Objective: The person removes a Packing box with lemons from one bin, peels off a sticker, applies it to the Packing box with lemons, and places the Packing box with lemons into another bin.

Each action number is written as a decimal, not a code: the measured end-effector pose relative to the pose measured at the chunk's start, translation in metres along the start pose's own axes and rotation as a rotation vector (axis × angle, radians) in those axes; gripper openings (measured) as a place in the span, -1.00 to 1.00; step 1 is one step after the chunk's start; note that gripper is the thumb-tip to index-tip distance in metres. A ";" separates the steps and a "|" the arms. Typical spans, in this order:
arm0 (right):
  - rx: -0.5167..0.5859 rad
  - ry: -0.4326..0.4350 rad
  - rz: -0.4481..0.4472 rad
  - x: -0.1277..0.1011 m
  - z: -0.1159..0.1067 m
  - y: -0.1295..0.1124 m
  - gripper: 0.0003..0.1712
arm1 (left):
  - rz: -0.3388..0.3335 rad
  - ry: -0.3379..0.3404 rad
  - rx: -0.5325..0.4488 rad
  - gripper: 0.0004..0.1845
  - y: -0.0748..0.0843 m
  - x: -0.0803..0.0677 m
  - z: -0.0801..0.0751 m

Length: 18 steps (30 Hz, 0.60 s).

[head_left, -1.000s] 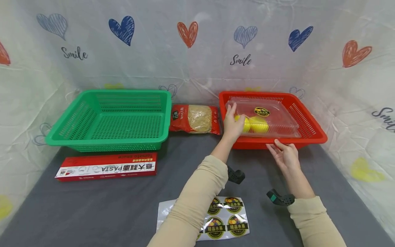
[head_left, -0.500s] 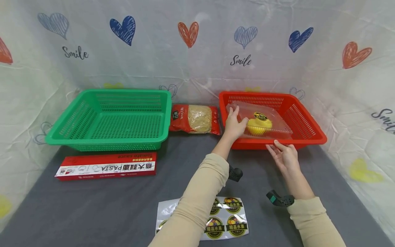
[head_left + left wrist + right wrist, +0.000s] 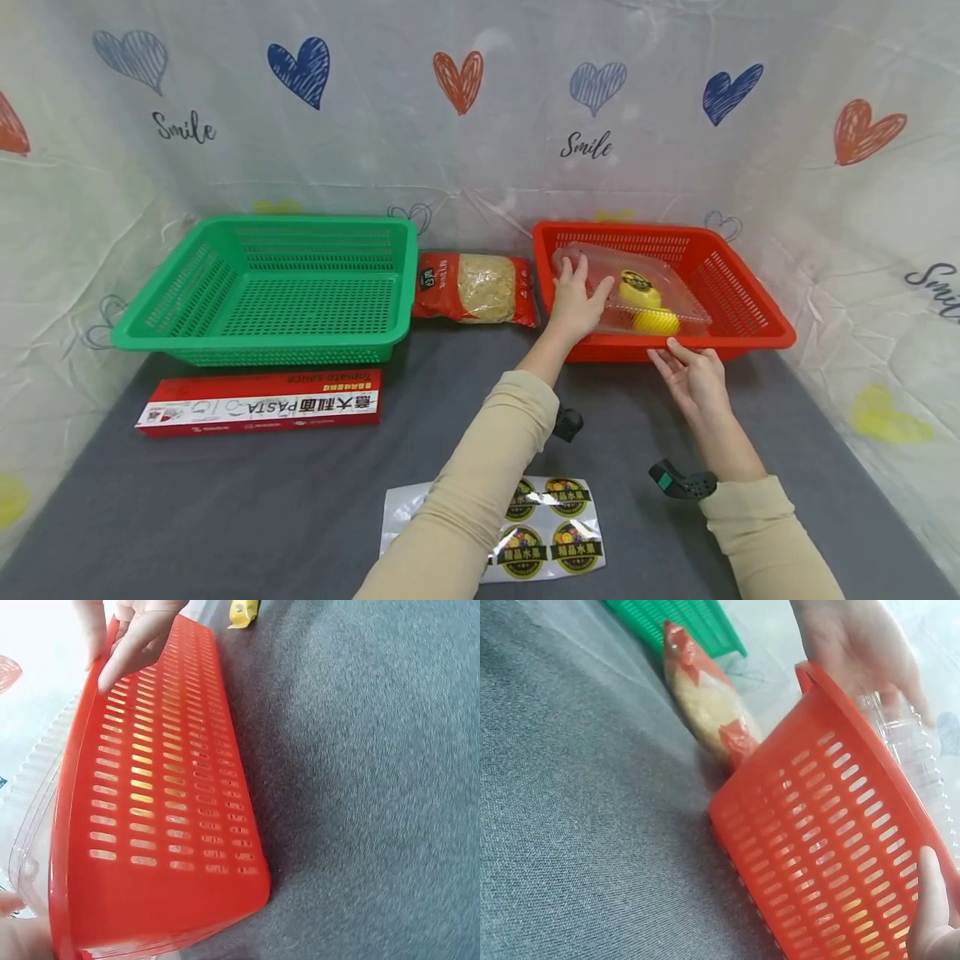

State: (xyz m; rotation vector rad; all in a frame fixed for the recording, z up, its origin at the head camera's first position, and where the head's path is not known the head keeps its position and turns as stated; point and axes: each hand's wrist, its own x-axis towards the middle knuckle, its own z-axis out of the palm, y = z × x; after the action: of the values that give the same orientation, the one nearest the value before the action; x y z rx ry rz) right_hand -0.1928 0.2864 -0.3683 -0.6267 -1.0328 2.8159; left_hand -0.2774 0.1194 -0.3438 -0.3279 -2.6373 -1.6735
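Observation:
A clear plastic clamshell box (image 3: 675, 293) with yellow fruit (image 3: 655, 322) inside and a round label on its lid lies tilted in the red basket (image 3: 615, 346). My left hand (image 3: 576, 302) rests on the box's left end with spread, fairly straight fingers. My right hand (image 3: 693, 375) touches the basket's near rim with straight fingers. The left wrist view shows the basket's slotted wall (image 3: 165, 795), the box's edge (image 3: 37, 780) and the right hand's fingers (image 3: 135, 637) on the rim. The right wrist view shows the basket (image 3: 832, 847), the box (image 3: 907, 742) and my left hand (image 3: 855, 645).
A green basket (image 3: 262, 337) stands at the left. A bag of noodles (image 3: 476, 289) lies between the baskets. A long red pasta box (image 3: 258, 404) lies in front of the green basket, and a sheet of round stickers (image 3: 551, 529) sits near me on the grey cloth.
The clear box has sunk lower into the red basket and the yellow fruit has rolled toward its right near corner. My left hand moved slightly right with it. The right hand stayed at the rim.

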 end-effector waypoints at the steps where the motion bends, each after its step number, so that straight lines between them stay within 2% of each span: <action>1: 0.004 0.000 0.003 0.000 0.000 0.000 -0.22 | 0.002 -0.011 0.018 -0.24 0.001 0.000 -0.001; 5: 0.013 -0.014 0.009 0.000 0.000 0.000 -0.19 | 0.007 -0.063 0.103 -0.03 0.004 0.000 -0.004; 8: 0.005 -0.017 0.011 -0.001 0.001 -0.001 -0.19 | 0.004 -0.094 0.185 0.05 0.006 0.000 -0.006; 14: 0.011 -0.011 0.020 -0.001 0.001 -0.001 -0.24 | -0.036 -0.155 0.362 -0.03 0.013 -0.005 -0.013; 18: 0.012 -0.008 0.016 0.000 0.000 -0.001 -0.29 | -0.065 -0.167 0.446 -0.08 0.018 -0.010 -0.012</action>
State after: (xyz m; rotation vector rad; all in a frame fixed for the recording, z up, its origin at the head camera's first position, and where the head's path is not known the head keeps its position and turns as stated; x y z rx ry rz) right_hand -0.1935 0.2870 -0.3676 -0.6257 -1.0164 2.8385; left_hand -0.2652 0.1141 -0.3234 -0.3874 -3.0676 -1.0585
